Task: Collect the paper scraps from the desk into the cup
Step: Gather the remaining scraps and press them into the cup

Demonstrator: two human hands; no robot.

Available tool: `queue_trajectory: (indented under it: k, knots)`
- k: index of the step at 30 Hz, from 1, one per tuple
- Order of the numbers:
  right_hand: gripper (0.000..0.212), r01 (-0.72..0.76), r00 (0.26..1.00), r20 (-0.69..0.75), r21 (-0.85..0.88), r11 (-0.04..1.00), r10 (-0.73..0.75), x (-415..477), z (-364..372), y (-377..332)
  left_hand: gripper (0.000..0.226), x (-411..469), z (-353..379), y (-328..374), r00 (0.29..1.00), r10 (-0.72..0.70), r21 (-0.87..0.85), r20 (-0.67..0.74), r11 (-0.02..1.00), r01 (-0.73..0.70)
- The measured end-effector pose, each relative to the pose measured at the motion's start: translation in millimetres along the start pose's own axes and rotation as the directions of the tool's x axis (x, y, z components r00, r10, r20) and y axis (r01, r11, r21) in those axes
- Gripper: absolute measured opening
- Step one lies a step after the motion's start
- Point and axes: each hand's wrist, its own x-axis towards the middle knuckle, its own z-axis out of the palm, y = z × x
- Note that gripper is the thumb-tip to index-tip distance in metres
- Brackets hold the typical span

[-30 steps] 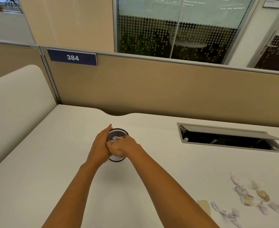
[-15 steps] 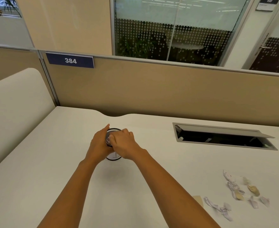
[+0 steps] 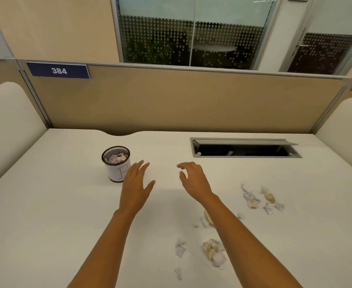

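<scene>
Mesh cup [image 3: 117, 165] with a white paper wrap bearing a handwritten letter stands upright on a white desk [image 3: 46, 215], with crumpled paper inside it. Just to the right of the cup, the left hand [image 3: 135, 183] hovers with fingers straight and spread, holding nothing. Farther right of the cup, the right hand [image 3: 193, 177] hangs with fingers loosely curled, also empty. Paper scraps [image 3: 252, 199] lie loose on the desk well to the right of the cup and nearer the viewer, some beside the right forearm. An open cable hatch [image 3: 245, 147] sits right of the cup, slightly farther back.
</scene>
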Motion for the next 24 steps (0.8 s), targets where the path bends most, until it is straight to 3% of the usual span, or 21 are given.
queue_trajectory:
  k: [6, 12, 16, 20, 22, 24]
  knots:
    - [0.038, -0.146, 0.982, 0.083, -0.236, 0.961, 0.169, -57.5, -32.0, 79.8, 0.050, -53.5, 56.4, 53.6, 0.984, 0.066, -0.031, 0.168, 0.998, -0.061]
    - [0.047, -0.093, 0.942, 0.257, -0.422, 0.902, 0.217, -100.6, -41.6, 123.0, 0.055, -90.6, 105.3, 101.8, 0.893, 0.099, -0.023, 0.439, 0.995, -0.100]
    - [0.046, -0.039, 0.927, 0.326, -0.404, 0.914, 0.184, -118.2, -37.0, 130.9, 0.053, -102.9, 123.4, 112.1, 0.832, 0.090, 0.148, 0.548, 0.968, -0.202]
    - [0.045, -0.037, 0.945, 0.292, -0.345, 0.938, 0.145, -129.6, -33.5, 135.9, 0.050, -105.5, 126.1, 115.1, 0.828, 0.070, 0.227, 0.557, 0.946, -0.232]
    - [0.043, -0.073, 0.947, 0.289, -0.236, 0.969, 0.142, -135.9, -33.1, 137.9, 0.049, -107.3, 127.8, 118.1, 0.848, 0.024, 0.188, 0.529, 0.971, -0.144]
    - [0.041, -0.224, 0.941, 0.265, 0.026, 0.974, 0.209, -142.5, -35.5, 135.3, 0.045, -109.7, 128.6, 123.8, 0.880, -0.041, 0.070, 0.472, 0.997, 0.008]
